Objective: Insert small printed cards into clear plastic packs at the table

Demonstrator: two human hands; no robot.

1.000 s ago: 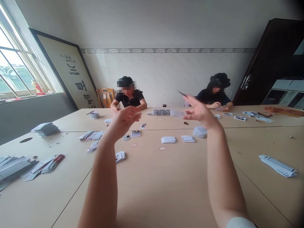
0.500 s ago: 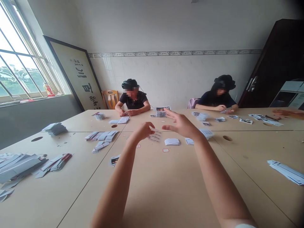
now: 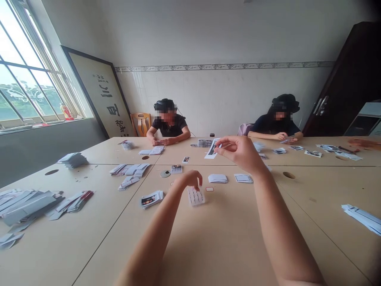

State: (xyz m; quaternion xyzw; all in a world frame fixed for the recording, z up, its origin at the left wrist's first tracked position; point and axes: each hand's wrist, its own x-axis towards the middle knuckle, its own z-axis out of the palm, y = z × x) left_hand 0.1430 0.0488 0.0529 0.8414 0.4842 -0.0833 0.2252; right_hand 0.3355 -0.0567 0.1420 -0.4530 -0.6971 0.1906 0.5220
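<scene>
On the left, a pile of pic cards [image 3: 151,199] is on the table [image 3: 214,246]. Next, the L hand [image 3: 190,180] has just come nearer w/ the clear box [image 3: 196,198], now low by the table; fingers bend to its far edge, can't tell how tight. Farther right, the R hand [image 3: 233,149] pinches a pic strip [image 3: 211,150] b/w thumb & fingers, so box & strip are apart.

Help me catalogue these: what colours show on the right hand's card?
Mainly white and black; the card shows best in the head view.
</scene>
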